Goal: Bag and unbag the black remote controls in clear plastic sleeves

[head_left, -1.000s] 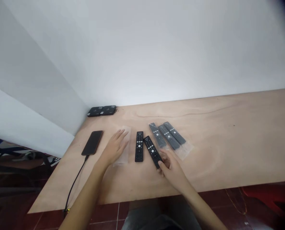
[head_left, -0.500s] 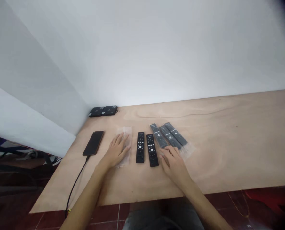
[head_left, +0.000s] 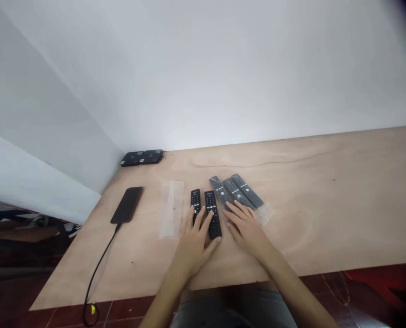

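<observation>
My left hand (head_left: 195, 239) lies with spread fingers over the lower part of a bare black remote control (head_left: 195, 198), its fingertips also reaching a second bare remote control (head_left: 212, 214) to the right. Beneath the fingers of my right hand (head_left: 245, 225) is the lower end of a remote control in clear plastic (head_left: 221, 189); these fingers are spread too. Two more wrapped remote controls, a middle one (head_left: 237, 190) and an outer one (head_left: 247, 190), slant alongside. A flat clear plastic sleeve (head_left: 172, 209) rests left of my left hand.
On the left of the wooden table (head_left: 326, 205) lies a phone (head_left: 127, 205) with a black cable (head_left: 100, 269) running over the front edge. Two flat black boxes (head_left: 141, 157) sit against the wall at the back left corner.
My left hand has moved right, off the plastic sleeve and onto the bare remote controls. My right hand stays by the wrapped remotes. The view has shifted slightly.
</observation>
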`<action>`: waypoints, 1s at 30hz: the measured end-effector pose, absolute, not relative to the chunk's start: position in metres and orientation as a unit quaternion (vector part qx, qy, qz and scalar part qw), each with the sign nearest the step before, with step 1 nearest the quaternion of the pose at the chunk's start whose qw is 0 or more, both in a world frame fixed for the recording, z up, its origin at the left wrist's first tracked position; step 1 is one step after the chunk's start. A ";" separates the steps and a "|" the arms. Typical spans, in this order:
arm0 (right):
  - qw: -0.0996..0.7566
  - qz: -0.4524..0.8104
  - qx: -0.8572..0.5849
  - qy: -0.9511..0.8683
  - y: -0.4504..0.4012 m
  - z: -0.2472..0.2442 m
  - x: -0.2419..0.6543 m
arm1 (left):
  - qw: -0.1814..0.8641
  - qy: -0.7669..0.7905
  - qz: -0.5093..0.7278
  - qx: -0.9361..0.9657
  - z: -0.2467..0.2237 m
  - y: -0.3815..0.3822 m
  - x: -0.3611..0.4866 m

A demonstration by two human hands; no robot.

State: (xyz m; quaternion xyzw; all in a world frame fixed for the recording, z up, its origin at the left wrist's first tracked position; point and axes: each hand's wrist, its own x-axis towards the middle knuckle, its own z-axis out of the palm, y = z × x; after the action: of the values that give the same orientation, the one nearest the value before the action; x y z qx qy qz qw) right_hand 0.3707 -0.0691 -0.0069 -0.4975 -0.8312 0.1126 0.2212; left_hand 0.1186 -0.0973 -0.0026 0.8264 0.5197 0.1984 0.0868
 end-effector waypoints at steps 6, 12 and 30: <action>0.229 0.088 -0.515 -0.821 -0.082 -0.007 0.367 | 0.077 0.538 0.212 0.812 -0.005 -0.094 0.120; 0.224 0.098 -0.499 -0.832 -0.095 -0.003 0.367 | 0.062 0.539 0.197 0.817 -0.003 -0.090 0.118; 0.384 0.203 -0.528 -0.730 -0.097 0.002 0.362 | 0.069 0.559 0.254 0.786 0.008 -0.094 0.126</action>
State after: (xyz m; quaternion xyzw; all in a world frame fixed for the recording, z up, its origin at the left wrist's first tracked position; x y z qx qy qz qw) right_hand 0.3624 -0.0967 0.0017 -0.5277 -0.7299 0.2029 0.3843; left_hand 0.1258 -0.0945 0.0083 0.7863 0.5588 0.2544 0.0688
